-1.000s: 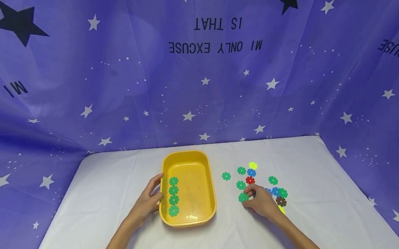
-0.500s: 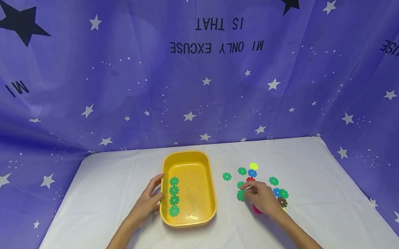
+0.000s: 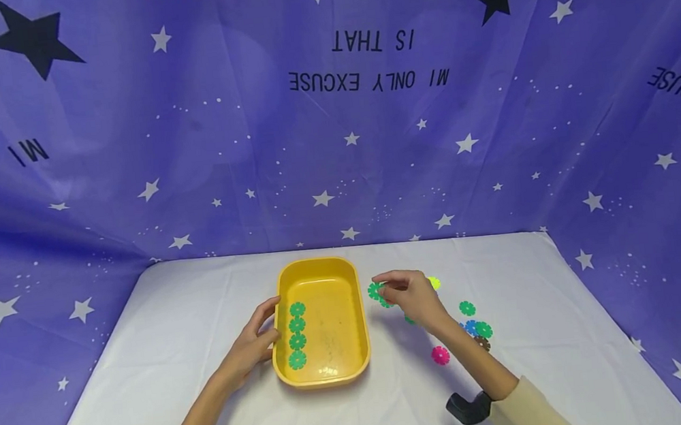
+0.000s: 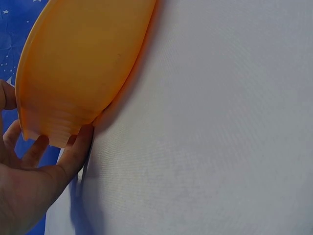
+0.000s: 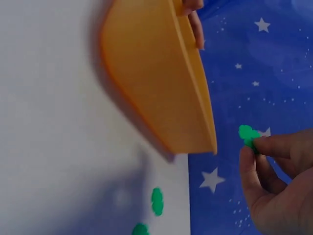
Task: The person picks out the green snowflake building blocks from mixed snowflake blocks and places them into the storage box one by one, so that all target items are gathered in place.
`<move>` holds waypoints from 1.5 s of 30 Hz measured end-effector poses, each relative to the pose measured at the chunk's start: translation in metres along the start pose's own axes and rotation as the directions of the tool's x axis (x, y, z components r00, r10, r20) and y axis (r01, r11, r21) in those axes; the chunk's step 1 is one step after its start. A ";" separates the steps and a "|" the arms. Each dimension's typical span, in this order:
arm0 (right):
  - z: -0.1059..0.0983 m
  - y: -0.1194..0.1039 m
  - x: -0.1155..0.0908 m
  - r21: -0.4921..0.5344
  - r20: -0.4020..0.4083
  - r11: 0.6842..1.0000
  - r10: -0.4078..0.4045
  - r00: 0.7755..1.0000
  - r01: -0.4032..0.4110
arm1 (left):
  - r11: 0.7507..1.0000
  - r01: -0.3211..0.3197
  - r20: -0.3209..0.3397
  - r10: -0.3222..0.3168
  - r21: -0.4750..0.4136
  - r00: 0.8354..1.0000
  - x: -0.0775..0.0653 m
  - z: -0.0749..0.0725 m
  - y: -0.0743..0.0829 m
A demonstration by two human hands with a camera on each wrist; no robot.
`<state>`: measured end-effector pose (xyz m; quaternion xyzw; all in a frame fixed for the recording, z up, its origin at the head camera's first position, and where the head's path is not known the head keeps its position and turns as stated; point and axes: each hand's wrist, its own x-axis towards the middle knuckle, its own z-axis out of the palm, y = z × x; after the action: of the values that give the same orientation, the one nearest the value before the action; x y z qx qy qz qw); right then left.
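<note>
My left hand holds the left side of a yellow plastic tray, its fingertips over the rim. In the left wrist view, other fingers lie against the tray's outer wall. A column of several green notched discs lies inside along the left. Right of the tray, my right hand is raised over the table, pinching a green snowflake-style building disc between thumb and fingertips. In the head view, another green disc shows just below it, and the hand hides part of the loose discs.
On the white-clothed table, loose discs lie to the right: a pink disc, a yellow disc, a green disc, a blue disc and a partly hidden brown disc. A purple star-printed curtain encloses the back and sides.
My right hand has picked up a green disc from among the loose ones and moved it up and left towards the tray. The pink disc is now uncovered. My left hand stays put.
</note>
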<state>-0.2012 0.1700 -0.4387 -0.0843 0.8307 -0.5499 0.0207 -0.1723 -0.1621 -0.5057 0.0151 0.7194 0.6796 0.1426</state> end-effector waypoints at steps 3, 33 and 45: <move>0.010 -0.011 0.013 0.055 0.014 0.998 -0.027 1.000 0.026 | 1.000 -0.005 0.006 0.005 -0.012 1.000 -0.001 0.000 0.002; 0.102 -0.023 0.090 0.149 0.068 0.974 0.160 0.985 -0.169 | 1.000 -0.004 0.021 0.005 -0.019 1.000 0.000 0.000 0.001; 0.122 -0.019 0.096 0.125 0.083 0.971 0.196 0.977 -0.206 | 1.000 -0.001 0.018 0.001 -0.020 1.000 0.000 -0.001 0.001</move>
<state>-0.2777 0.0365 -0.4634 -0.0172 0.7953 -0.5957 0.1108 -0.1728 -0.1629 -0.5045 0.0202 0.7112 0.6867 0.1490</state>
